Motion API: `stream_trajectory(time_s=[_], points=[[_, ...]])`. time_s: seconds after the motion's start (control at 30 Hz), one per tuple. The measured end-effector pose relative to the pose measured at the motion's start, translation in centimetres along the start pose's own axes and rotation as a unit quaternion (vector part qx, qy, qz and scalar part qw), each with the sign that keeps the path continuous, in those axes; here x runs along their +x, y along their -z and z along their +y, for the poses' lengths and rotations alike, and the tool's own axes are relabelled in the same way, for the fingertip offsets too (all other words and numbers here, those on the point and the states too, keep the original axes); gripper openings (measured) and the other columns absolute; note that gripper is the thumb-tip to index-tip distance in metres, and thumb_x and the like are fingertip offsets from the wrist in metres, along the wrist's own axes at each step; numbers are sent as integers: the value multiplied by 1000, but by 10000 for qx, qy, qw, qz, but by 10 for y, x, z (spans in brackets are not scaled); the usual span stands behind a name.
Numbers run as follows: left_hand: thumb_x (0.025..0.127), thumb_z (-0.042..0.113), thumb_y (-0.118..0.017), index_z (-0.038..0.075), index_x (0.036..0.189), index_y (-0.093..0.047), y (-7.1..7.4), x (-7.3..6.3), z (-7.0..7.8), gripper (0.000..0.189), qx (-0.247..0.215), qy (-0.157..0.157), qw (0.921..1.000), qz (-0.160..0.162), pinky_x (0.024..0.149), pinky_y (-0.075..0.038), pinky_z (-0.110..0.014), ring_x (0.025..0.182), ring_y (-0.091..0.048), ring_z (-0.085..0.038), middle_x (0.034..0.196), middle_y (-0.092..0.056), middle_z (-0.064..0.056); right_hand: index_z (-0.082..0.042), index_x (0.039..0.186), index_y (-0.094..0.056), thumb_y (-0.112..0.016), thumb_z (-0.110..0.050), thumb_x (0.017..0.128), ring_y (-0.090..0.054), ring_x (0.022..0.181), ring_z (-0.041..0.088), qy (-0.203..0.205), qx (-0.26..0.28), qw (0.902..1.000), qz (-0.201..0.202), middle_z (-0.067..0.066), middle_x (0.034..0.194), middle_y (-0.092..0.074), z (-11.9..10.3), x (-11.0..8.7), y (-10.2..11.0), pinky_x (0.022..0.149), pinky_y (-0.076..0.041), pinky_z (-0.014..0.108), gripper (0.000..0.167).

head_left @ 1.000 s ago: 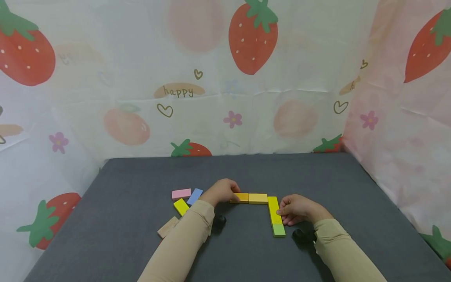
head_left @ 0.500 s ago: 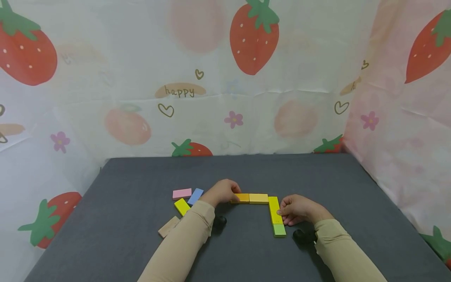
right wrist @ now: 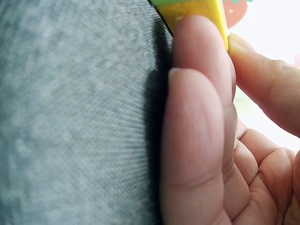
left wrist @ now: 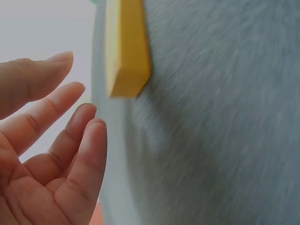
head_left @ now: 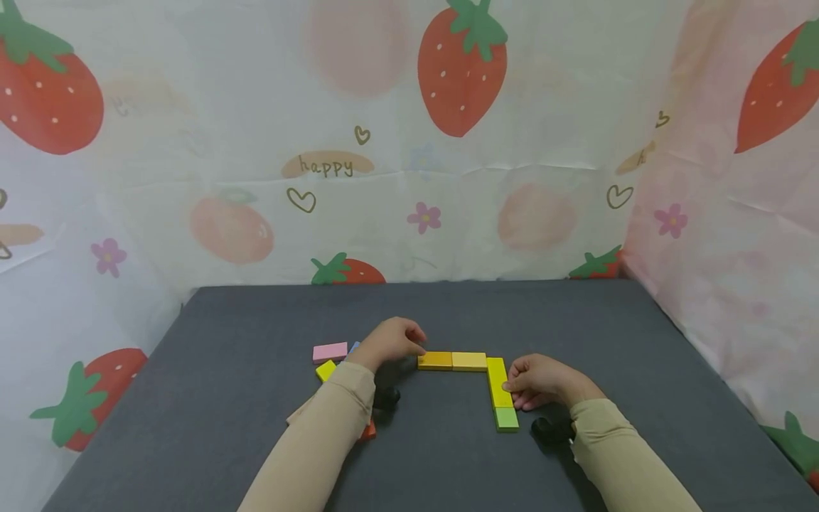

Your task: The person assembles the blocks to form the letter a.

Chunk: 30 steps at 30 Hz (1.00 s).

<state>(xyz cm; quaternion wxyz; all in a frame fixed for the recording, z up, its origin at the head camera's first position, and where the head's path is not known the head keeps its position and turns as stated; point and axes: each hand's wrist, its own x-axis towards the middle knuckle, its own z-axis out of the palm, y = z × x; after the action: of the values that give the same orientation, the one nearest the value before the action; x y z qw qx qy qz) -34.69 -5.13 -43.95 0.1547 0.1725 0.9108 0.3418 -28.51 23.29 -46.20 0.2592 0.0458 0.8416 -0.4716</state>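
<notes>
We saw grey cloth (head_left: 256, 320) over the worktop, matt and softly rough, its fine weave plain in both wrist views. Nearer the far edge than the corners at either side, the orange block (head_left: 434, 361) looked smooth and evenly coated, with a faint sheen. To us the long yellow block (head_left: 499, 382) seemed smooth and slightly glossy. Beyond the far edge, we found the curtain (head_left: 256, 128) thin, creased and matt; the sleeves (head_left: 303, 444) looked like dull, wrinkled fabric.

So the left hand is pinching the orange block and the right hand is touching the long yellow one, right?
The left hand isn't pinching the orange block: the left wrist view shows a gap between them. The right hand does touch the long yellow block.
</notes>
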Motion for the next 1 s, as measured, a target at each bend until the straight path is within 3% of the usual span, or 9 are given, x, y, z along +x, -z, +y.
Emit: stream_trajectory(time_s=[0.33, 0.7, 1.0], points=[[81, 19, -69, 11, 104, -66, 21, -25, -18, 24, -11, 272, 9994, 192, 78, -47, -34, 81, -55, -16, 97, -62, 0, -4, 82, -56, -64, -17, 85, -58, 55, 14, -41, -17, 10000, -29, 8, 69, -60, 0, 0, 1, 55, -50, 27, 15], [81, 17, -69, 12, 101, -65, 31, -49, -45, 21, -56, 580, 9966, 581, 70, -48, -32, 78, -56, -15, 95, -61, -1, -4, 82, -57, -64, -17, 85, -58, 55, 15, 21, 31, 10000, -48, 8, 69, -60, -1, -2, 1, 55, -50, 28, 15], [80, 16, -69, 10, 98, -65, 34, -61, -54, 19, 135, 667, 9953, 690, 70, -47, -33, 78, -55, -14, 92, -61, -1, -3, 82, -57, -64, -16, 85, -58, 55, 15, 31, 40, 10000, -52, 8, 69, -60, -1, -3, 1, 55, -50, 28, 15]])
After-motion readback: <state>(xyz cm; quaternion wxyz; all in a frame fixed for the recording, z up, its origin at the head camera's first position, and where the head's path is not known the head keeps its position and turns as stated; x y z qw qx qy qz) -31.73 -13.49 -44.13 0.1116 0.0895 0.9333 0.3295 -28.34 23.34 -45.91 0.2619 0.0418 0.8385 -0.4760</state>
